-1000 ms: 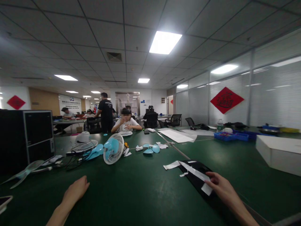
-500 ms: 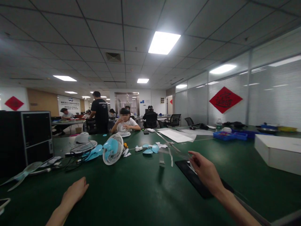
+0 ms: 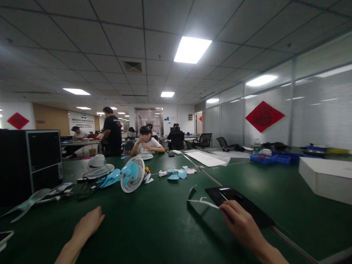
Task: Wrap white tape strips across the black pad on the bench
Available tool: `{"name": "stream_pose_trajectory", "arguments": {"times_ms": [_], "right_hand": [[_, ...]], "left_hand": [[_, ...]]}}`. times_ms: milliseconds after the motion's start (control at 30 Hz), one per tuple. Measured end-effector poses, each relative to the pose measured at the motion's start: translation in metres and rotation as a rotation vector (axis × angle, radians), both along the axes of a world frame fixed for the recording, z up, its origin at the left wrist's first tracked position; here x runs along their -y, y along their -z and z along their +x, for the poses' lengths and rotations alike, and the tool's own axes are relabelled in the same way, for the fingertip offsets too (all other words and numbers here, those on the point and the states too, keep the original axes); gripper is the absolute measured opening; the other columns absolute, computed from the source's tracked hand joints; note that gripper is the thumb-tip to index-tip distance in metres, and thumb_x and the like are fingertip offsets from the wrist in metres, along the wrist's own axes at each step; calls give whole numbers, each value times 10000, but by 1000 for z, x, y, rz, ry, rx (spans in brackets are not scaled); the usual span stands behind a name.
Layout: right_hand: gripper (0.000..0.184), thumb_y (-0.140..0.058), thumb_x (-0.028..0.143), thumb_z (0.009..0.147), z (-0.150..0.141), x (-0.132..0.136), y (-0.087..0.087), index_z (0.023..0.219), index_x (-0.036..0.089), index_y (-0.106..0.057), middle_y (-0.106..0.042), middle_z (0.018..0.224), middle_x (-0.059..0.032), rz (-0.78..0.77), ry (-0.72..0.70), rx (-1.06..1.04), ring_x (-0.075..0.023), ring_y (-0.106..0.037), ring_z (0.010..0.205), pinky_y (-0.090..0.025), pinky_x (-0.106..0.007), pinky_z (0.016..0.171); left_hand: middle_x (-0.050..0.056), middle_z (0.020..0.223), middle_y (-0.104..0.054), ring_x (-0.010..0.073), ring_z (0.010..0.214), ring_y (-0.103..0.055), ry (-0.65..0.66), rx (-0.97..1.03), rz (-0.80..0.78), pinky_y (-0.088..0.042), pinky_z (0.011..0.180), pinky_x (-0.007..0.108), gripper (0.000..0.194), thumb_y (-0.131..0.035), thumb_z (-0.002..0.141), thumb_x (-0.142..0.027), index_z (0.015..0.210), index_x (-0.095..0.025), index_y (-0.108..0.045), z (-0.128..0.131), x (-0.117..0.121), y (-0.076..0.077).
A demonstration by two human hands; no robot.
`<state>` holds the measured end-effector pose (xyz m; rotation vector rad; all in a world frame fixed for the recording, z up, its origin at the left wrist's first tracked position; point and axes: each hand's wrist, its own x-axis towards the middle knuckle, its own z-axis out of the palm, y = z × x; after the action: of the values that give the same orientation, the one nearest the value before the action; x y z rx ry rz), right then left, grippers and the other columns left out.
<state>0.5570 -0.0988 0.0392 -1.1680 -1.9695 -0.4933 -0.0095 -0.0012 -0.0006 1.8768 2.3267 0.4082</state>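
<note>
A thin, pale, curled plastic strip [image 3: 205, 202] is pinched in my right hand [image 3: 240, 222], its loose end standing up over the green tabletop. Beneath and beyond that hand lies a flat black panel [image 3: 251, 205] with a small white piece near its far end. My left hand [image 3: 89, 222] rests on the table at lower left, fingers curled in and nothing visible in them. Farther off, a white fan cage with light-blue blades [image 3: 132, 175] leans on its side. A separate light-blue fan blade [image 3: 176, 173] lies to the right of the cage.
A black computer tower [image 3: 30, 161] stands at left, near fan parts and cables. White sheets [image 3: 206, 157], blue trays [image 3: 269, 158] and a white box [image 3: 327, 178] occupy the right side. A seated person [image 3: 148, 145] works across the table; a metal seam [image 3: 211, 179] crosses it.
My right hand has lowered and come nearer with the strip, which now curls differently above the table. My left hand has stayed put. The standing person in the background has shifted slightly left.
</note>
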Motion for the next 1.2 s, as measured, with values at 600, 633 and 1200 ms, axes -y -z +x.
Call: {"name": "stream_pose_trajectory", "arguments": {"times_ms": [600,633,1200], "right_hand": [[287,-478,323,853,46,-44,-17,1048,153,-603,-590,1063,-135,-424,500,-55,-263,-570,988,-461,-355,817],[272,-499,298,836,56,-54,-18,1026,135,-608,-592,1047,-146,-435,586,-32,-278,-567,992,-456,-361,814],[346,-383,352,887,122,-82,-13,904,140,-656,-685,970,-171,-502,803,-169,-299,-658,855,-449,-345,641]], "left_hand": [[99,949,-655,216,825,-634,34,78,-62,-472,682,313,176,-382,864,-310,857,-200,-519,-9,-6,3],[100,952,-653,216,826,-634,33,85,-64,-474,685,315,179,-376,867,-308,860,-199,-518,-9,-6,3],[102,938,-668,219,814,-644,13,28,-36,-450,654,302,176,-377,874,-308,835,-200,-511,-1,-1,-2]]}}
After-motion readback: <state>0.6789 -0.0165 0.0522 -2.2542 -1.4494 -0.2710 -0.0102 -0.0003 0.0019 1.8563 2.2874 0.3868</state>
